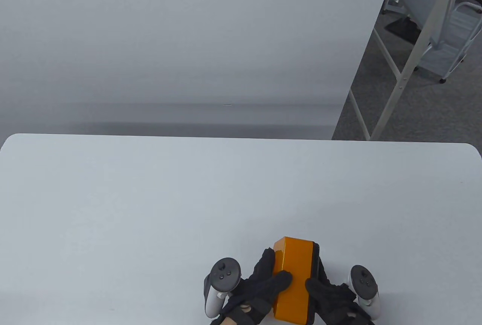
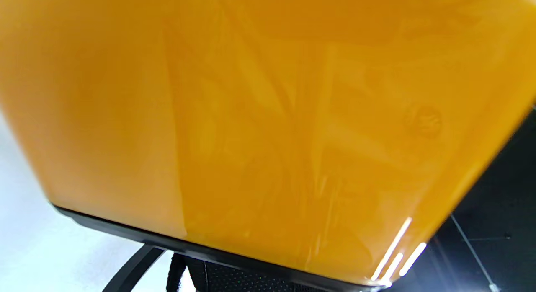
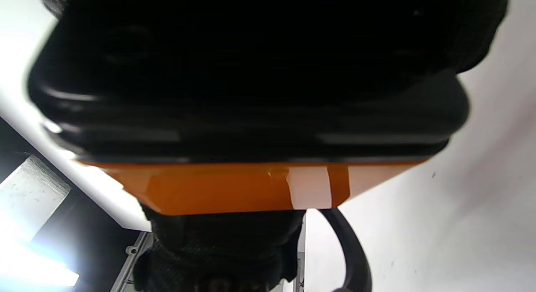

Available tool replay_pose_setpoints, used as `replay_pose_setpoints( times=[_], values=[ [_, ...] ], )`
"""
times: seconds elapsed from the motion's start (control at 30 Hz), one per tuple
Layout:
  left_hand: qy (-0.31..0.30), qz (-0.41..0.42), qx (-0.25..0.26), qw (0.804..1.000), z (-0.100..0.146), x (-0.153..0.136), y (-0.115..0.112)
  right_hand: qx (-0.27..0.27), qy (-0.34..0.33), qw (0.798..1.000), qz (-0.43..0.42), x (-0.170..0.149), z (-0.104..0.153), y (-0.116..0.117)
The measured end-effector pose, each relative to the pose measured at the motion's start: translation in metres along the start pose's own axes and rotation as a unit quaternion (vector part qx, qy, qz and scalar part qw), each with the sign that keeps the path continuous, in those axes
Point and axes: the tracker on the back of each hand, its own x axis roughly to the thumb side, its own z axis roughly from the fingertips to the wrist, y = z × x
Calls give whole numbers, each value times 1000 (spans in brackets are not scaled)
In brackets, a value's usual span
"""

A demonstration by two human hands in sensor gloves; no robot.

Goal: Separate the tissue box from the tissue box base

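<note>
An orange tissue box lies near the table's front edge, with its black base fitted along its right side. My left hand grips the orange box from the left, thumb on top and fingers on the left face. My right hand holds the black base from the right. The left wrist view is filled by the glossy orange box with the base's black rim below. In the right wrist view the black base sits against the orange box, with my left hand's glove beyond.
The white table stretches far and to both sides. A white backdrop panel stands behind it. Metal frame legs and a white rack stand on the carpet at the far right.
</note>
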Motion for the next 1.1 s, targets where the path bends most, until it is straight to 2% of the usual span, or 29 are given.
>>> replay_pose_setpoints(
  times=[0.1,0.2,0.33,0.4,0.47,0.5,0.57,0.6,0.73,0.77,0.87,0.93,1.1],
  values=[
    [2,-14,13,1000,2,1,4,-21,17,999,35,2,2,-1],
    [1,-81,29,996,4,6,13,-29,22,996,80,-1,5,-8],
    [17,-112,74,991,8,7,32,-28,22,996,79,-5,9,-14],
    [48,-167,89,981,10,6,44,-23,21,998,58,-6,12,-15],
    [70,-249,105,960,13,5,53,-22,18,999,45,-6,14,-17],
    [82,-298,122,943,14,6,58,-18,18,999,43,-6,15,-17],
    [107,-367,126,916,16,7,63,-13,20,998,50,-6,15,-19],
    [126,-407,130,895,16,7,65,-12,20,998,52,-7,16,-19],
    [190,-491,120,842,16,0,70,-1,29,999,46,-10,16,-17],
    [201,-501,115,834,15,-3,71,4,32,998,47,-11,16,-15],
    [215,-489,104,839,14,-11,70,11,37,998,54,-14,14,-14],
    [208,-518,112,822,11,-10,68,14,40,998,56,-15,14,-13],
    [221,-560,97,793,5,-13,57,19,47,997,57,-18,13,-13]
  ],
)
